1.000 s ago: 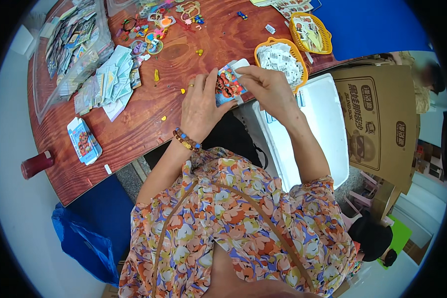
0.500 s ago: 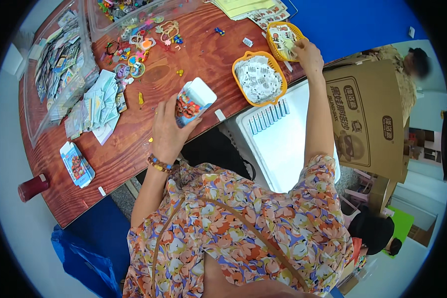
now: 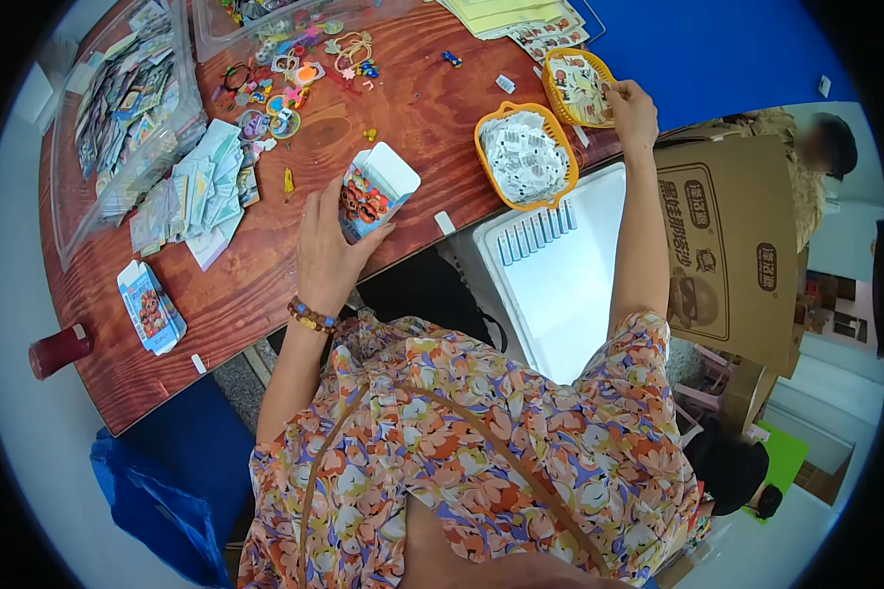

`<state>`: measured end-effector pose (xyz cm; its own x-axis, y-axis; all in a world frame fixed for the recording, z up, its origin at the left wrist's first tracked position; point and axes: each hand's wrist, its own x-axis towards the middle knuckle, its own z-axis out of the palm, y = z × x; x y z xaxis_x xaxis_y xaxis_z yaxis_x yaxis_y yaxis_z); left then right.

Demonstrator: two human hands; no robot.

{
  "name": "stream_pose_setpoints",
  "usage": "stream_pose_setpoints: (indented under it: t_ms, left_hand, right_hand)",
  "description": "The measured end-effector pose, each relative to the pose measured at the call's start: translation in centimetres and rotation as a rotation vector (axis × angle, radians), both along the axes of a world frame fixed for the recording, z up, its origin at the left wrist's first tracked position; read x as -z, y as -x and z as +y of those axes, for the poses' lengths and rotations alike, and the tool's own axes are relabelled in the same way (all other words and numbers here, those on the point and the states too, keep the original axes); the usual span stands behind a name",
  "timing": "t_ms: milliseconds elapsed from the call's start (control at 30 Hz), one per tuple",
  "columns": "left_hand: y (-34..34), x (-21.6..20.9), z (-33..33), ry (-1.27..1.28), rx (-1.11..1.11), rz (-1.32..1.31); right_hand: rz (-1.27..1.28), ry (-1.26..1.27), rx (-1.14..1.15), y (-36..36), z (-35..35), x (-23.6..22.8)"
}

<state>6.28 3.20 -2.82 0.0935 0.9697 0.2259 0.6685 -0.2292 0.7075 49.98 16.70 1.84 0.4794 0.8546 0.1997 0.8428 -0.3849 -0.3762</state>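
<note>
In my left hand is a small blue printed carton, tilted, with its white end flaps standing up; the fingers wrap round its sides. My right hand reaches out to a yellow basket of small printed paper pieces. Its fingertips are bent together over the basket's right side, and whatever they pinch is hidden. Just left of that basket stands an orange basket full of white packets. Another blue carton lies at the table's left front.
Loose cards are heaped beside a clear bin of cards. Small trinkets are scattered at the back. A white foam board with a row of small tubes adjoins the table. A large cardboard box stands at right, people beyond it.
The view has shifted slightly. My left hand still holds the carton, now turned a little. My right hand stays at the yellow basket.
</note>
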Motion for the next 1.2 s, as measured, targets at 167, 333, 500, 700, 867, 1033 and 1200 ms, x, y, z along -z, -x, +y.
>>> stream_pose_setpoints:
  t_ms: [167, 333, 500, 700, 867, 1033, 1200]
  left_hand:
    - [-0.2, 0.1, 0.2, -0.056, -0.02, 0.048]
    - [0.4, 0.4, 0.5, -0.093, -0.037, 0.059]
    - [1.1, -0.2, -0.1, -0.14, -0.074, 0.047]
    - [2.8, 0.2, -1.0, -0.133, -0.103, -0.01]
    - [6.4, -0.3, -3.1, -0.06, -0.231, -0.054]
    - [7.7, -0.3, -4.3, -0.058, -0.268, -0.047]
    - [8.6, -0.2, -5.2, -0.045, -0.343, -0.075]
  right_hand:
    - [0.667, -0.166, -0.196, 1.4, -0.9, -0.4]
    - [0.875, -0.084, -0.565, 14.8, -5.9, -4.3]
    - [0.769, -0.055, -0.869, 25.0, -7.8, -1.1]
    - [0.228, -0.086, -1.18, 28.8, -7.7, 1.5]
    - [0.871, -0.025, -0.945, 29.7, -2.8, 1.2]
    - [0.535, 0.022, -0.812, 31.5, 5.8, 6.1]
    - [0.094, -0.277, -0.812, 34.1, 10.5, 7.2]
